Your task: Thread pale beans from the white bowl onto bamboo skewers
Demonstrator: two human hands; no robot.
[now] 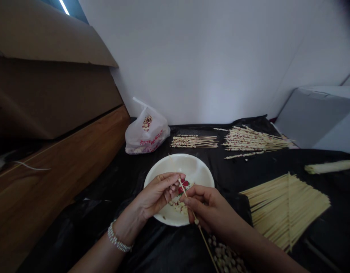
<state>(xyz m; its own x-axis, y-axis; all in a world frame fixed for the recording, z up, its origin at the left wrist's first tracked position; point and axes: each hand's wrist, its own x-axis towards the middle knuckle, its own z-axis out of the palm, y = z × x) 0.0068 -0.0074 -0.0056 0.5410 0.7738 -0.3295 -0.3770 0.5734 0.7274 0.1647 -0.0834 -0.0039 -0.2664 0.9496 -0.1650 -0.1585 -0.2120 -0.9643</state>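
A thin wooden skewer (205,239) slants up over a white bowl (204,170), pinched in the fingers of my right hand (210,208). One small pale piece (196,221) is threaded on it just below those fingers. At the skewer's upper tip, my left hand (159,191) closes thumb and forefinger on a small pale bead-like piece (179,180). Inside the bowl lie loose pale pieces (179,207), over a red and green printed pattern. My fingers partly cover the bowl's middle.
Behind the bowl stands a white plastic bag (148,132). Filled skewers lie in a small bundle (193,141) and a larger pile (248,140). Bare skewers (285,208) spread at right, near a pale stick-like bundle (331,167). A cardboard box (49,94) flanks the left.
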